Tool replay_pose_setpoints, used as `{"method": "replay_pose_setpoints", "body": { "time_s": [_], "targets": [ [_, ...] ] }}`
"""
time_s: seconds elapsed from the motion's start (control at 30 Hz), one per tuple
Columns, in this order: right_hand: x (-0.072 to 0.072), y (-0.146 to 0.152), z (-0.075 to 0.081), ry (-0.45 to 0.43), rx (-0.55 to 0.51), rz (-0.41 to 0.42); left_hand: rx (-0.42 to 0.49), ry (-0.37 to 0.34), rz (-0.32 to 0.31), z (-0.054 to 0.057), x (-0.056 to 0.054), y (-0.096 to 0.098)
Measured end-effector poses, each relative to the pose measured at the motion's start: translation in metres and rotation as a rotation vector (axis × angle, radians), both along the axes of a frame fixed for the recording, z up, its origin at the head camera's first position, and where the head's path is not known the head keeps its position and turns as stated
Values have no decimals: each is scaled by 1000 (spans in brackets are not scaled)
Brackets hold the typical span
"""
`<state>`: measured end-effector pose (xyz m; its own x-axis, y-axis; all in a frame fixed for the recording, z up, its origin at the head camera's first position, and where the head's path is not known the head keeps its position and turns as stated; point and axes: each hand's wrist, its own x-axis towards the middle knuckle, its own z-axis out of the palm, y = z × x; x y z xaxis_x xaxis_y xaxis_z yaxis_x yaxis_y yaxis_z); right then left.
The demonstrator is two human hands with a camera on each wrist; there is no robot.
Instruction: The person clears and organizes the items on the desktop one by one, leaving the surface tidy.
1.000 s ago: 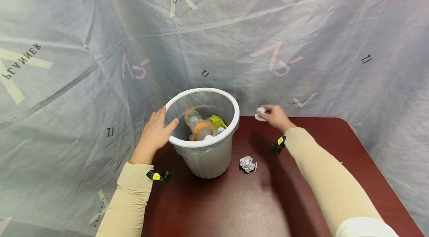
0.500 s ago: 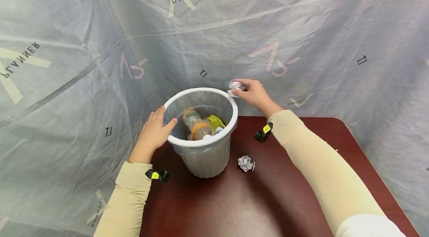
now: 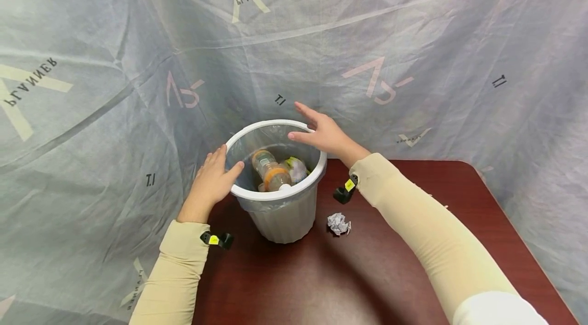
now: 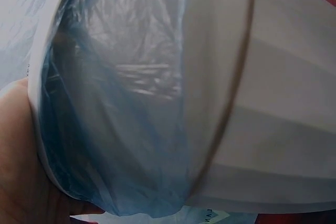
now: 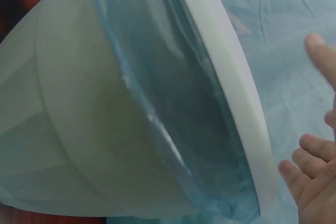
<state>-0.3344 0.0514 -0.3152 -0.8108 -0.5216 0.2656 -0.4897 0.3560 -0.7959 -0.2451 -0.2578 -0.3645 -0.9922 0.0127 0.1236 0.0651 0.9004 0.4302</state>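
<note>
A grey trash can [image 3: 286, 220] with a white rim and a clear bag liner [image 4: 136, 93] stands on the table. My left hand [image 3: 212, 182] rests on the left side of its rim, fingers straight and thumb reaching over the opening. Over the right side of the rim, my right hand [image 3: 323, 133] is spread with nothing in it. Inside the can lie a plastic bottle [image 3: 271, 171] with orange bands and a crumpled white paper ball [image 3: 297, 171], which partly covers something yellow. Another crumpled paper ball [image 3: 339, 224] lies on the table, right of the can.
The dark red table [image 3: 294, 284] reaches to the right and toward me. Grey printed sheeting [image 3: 294, 34] hangs close behind the can and along both sides.
My right hand has moved left from over the table to above the can and let go of a paper ball, which now lies inside. My left hand has stayed put.
</note>
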Motion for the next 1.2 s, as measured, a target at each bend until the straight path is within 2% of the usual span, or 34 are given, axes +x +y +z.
{"method": "replay_pose_setpoints", "body": {
  "time_s": [0.13,0.3,0.5,0.67,0.87,1.0,1.2],
  "targets": [
    [-1,10,-3,7,-36,-34,1,-1,-2,0,0,1],
    [-8,30,-10,32,-41,-124,-5,0,-9,0,-2,1],
    [-22,69,-34,-8,-53,-226,1,3,-16,0,-4,1],
    [-28,113,-75,-69,-61,-297,1,2,-12,-1,-2,0],
    [-22,157,-149,-162,-41,-347,8,4,-10,-3,1,-3],
    [-10,159,-189,-164,-39,-367,14,17,-15,0,1,-2],
    [11,137,-232,-197,-102,-297,15,8,-16,-1,-1,0]
  ]
}}
